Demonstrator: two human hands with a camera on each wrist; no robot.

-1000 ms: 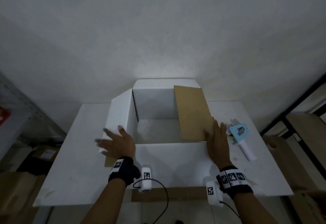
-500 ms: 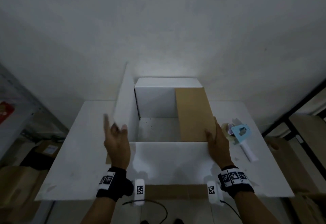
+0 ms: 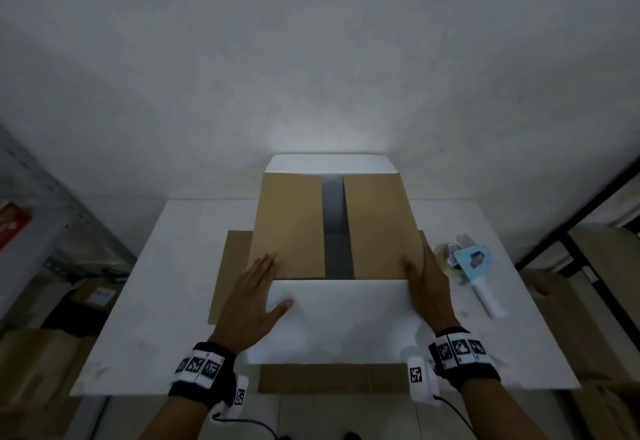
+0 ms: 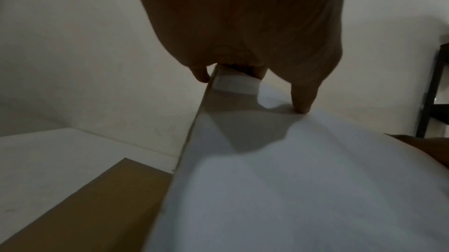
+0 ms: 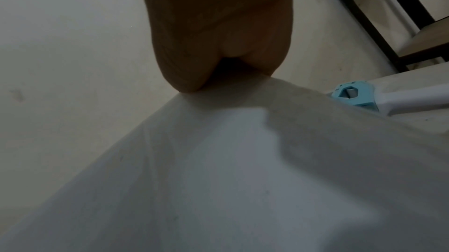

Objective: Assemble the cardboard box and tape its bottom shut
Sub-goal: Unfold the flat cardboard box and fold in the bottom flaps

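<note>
The cardboard box (image 3: pixel 329 224) stands on the white table (image 3: pixel 156 301). Its two brown side flaps, left flap (image 3: pixel 291 224) and right flap (image 3: pixel 377 224), lie folded inward with a dark gap between them. A white near flap (image 3: pixel 346 318) slopes toward me and a white far flap (image 3: pixel 329 164) stands at the back. My left hand (image 3: pixel 256 297) lies flat on the left flap's near corner, thumb on the white near flap (image 4: pixel 291 189). My right hand (image 3: pixel 427 287) presses flat on the right flap's near corner. A blue tape dispenser (image 3: pixel 476 266) lies on the table to the right, untouched, and the right wrist view shows the dispenser (image 5: pixel 354 95) too.
Brown lower flaps spread on the table at the box's left (image 3: pixel 228 273) and near side (image 3: pixel 329 379). A grey metal shelf (image 3: pixel 41 197) stands at the left with cartons (image 3: pixel 93 297) below, and a dark rack (image 3: pixel 588 224) stands at the right. A wall is close behind.
My left hand swung the left flap up and over, then down onto the box opening. The right hand stayed on the right flap. The view has moved closer over the box.
</note>
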